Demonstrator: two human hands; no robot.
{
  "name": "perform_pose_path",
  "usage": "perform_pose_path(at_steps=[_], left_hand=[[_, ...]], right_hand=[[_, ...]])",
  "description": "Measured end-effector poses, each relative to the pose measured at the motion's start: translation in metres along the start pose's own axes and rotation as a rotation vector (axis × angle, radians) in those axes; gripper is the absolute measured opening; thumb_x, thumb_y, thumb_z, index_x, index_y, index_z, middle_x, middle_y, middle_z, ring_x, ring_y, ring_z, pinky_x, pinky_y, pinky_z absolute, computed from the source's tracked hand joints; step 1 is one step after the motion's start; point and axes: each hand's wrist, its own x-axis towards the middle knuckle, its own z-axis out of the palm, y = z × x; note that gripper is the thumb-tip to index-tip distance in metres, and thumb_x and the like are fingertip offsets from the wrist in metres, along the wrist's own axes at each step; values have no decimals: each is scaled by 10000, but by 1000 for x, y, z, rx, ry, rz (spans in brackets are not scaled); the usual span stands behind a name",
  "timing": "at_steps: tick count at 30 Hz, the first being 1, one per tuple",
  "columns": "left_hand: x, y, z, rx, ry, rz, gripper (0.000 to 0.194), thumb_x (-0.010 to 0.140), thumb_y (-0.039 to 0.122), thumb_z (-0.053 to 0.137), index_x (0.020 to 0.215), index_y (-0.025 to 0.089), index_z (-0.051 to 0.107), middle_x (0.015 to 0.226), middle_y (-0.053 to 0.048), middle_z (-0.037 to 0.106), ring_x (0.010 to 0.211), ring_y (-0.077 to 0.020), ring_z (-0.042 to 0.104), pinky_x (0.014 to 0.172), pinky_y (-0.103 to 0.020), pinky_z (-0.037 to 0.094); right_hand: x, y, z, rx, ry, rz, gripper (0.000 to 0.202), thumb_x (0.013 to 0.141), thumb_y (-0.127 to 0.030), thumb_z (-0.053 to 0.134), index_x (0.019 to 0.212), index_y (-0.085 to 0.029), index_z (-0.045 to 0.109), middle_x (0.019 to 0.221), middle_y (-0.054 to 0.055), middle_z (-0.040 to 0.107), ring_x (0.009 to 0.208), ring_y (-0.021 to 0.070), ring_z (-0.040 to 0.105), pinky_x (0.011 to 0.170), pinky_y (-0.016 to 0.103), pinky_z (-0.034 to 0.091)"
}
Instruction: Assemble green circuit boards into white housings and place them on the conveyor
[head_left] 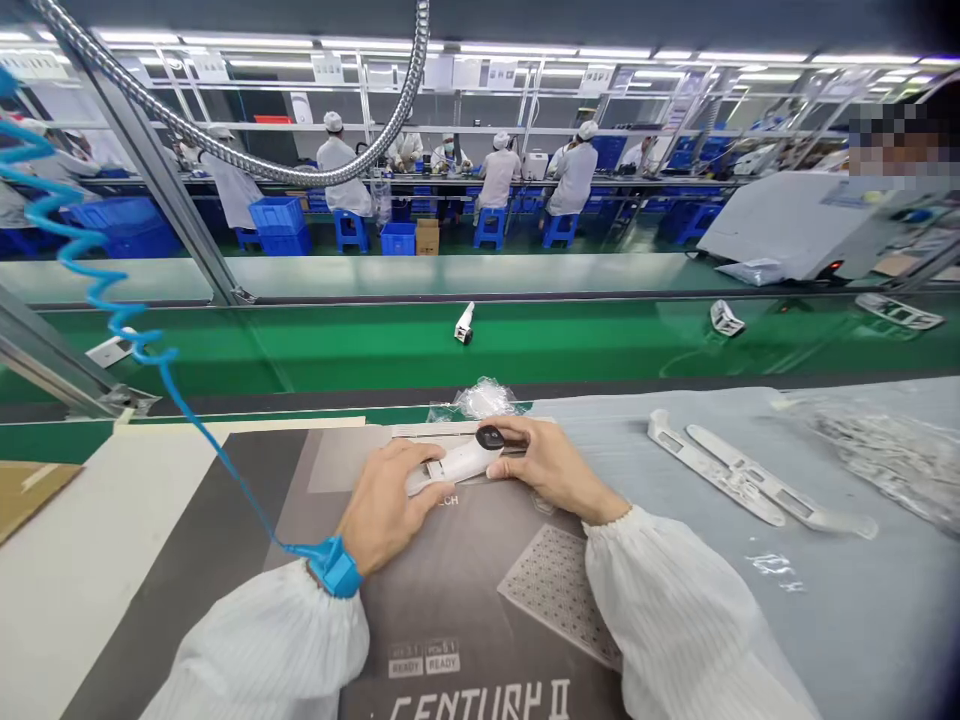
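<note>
A white device (463, 460) with a black oval end lies over the far part of a dark printed mat (450, 570). My left hand (386, 497) is closed around its left end, thumb in front and fingers behind. At the black end, my right hand (551, 462) pinches it between thumb and fingers. A blue wrist strap (334, 566) with a coiled cord circles my left wrist. Under the device, a pale strip is partly hidden. A perforated sheet (559, 590) rests beside my right sleeve.
Two long white parts (720, 470) and clear plastic bags (885, 450) lie at the right. Crumpled plastic (486, 398) is beyond my hands. A green conveyor (337, 345) carries a white device (464, 324) and other white parts. A metal post (161, 160) stands left; people sit far off.
</note>
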Motion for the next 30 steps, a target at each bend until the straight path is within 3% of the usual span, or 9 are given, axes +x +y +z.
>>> perform_pose_path(at_steps=[4,8,11,13,15,18,22,25,30], left_hand=[[-2,8,9,-149,50,31,305,952,290,503,1244,224,558,1242,-72,629,1131,-217,590,986,-367,452],[-6,19,22,5,-39,13,463,997,366,380,1436,221,388,1336,-138,575,1130,-276,617,939,-427,486],[-9,27,23,199,-214,-40,539,968,481,419,1406,168,434,1178,-166,675,985,-344,679,822,-465,519],[-8,30,20,311,-277,-31,523,961,512,414,1304,134,531,1015,-166,721,883,-362,698,774,-471,518],[-6,30,15,367,-285,-17,518,961,530,401,1241,133,578,951,-163,730,841,-364,703,750,-463,515],[-3,23,7,334,-202,-105,502,958,561,390,1184,173,616,906,-133,739,822,-335,709,728,-426,517],[-4,15,4,237,175,-79,509,924,526,513,1329,217,502,1182,-105,692,1082,-292,651,905,-428,498],[-7,17,11,221,343,63,493,933,457,536,1360,219,469,1283,-100,640,1168,-261,602,981,-412,472],[-8,23,21,224,392,173,374,984,356,448,1308,182,519,1260,-131,641,1151,-247,610,954,-370,493]], right_hand=[[6,-11,24,494,169,40,461,721,-552,759,1030,-214,712,1052,67,736,1017,243,665,952,398,494],[9,-27,62,1140,306,267,510,907,-649,441,869,-200,680,832,37,706,822,189,670,822,354,538],[6,-32,73,1338,301,460,526,976,-529,327,677,-192,600,485,-18,506,535,146,564,615,296,513],[5,-33,70,1375,276,488,555,978,-491,289,568,-195,517,378,-46,341,395,122,415,489,267,433],[4,-33,63,1374,235,450,577,975,-508,284,534,-195,487,366,-52,296,374,114,374,463,260,399],[3,-35,58,1312,68,350,521,968,-550,377,704,-172,620,551,-7,539,604,150,588,631,280,493],[-1,-36,71,1169,-96,175,342,926,-495,552,986,-183,678,984,48,689,1023,193,621,930,334,481],[-5,-34,88,1158,-62,182,290,902,-442,617,1028,-190,685,1027,48,699,1071,194,609,1020,359,446],[-7,-32,100,1156,46,228,249,798,-410,743,904,-187,708,944,42,714,1049,213,628,1043,377,452]])
